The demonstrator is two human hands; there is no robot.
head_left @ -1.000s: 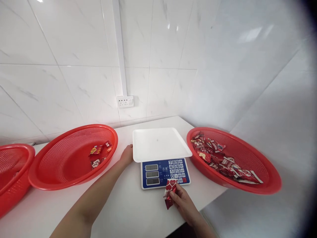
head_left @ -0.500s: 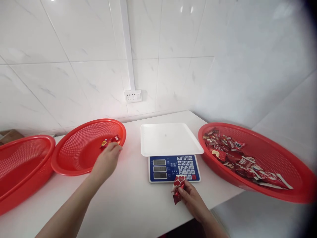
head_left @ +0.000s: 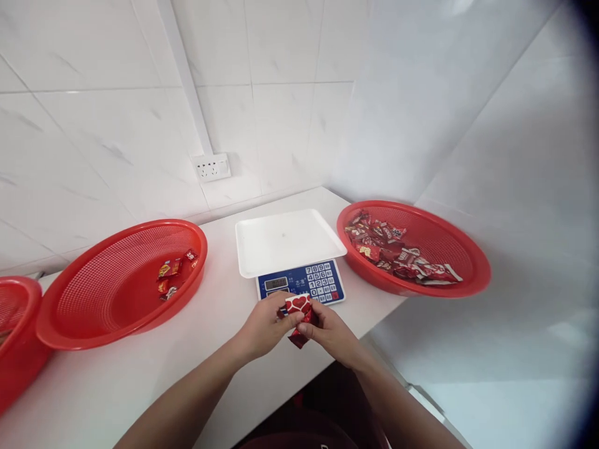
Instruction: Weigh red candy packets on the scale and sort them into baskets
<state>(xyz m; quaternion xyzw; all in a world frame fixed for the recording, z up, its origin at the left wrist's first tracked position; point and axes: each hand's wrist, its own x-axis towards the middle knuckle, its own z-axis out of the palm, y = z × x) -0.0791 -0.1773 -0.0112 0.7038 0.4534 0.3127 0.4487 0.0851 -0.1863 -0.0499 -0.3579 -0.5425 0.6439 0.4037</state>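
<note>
at the near edge of the scale (head_left: 334,284), the left hand (head_left: 262,327) and right hand (head_left: 333,337) pinch red heart-patterned packets (head_left: 299,304) between thumbs and fingers, probably to keep the bundle together. left of the scale, a red basket (head_left: 124,302) holds a few small sweets (head_left: 169,268); right of it, another basket (head_left: 449,246) holds a heap of wrapped pieces (head_left: 412,265).

Head-worn view, facing forward and down, table (head_left: 140,368) near

The left forearm (head_left: 203,390) slants far and right, the right forearm (head_left: 397,399) far and left, both bare. The left hand (head_left: 266,324) and right hand (head_left: 331,330) nearly meet, thumbs (head_left: 291,321) pointing inward, fingers (head_left: 322,308) bent; whether their hidden tips touch is hard to tell.
</note>
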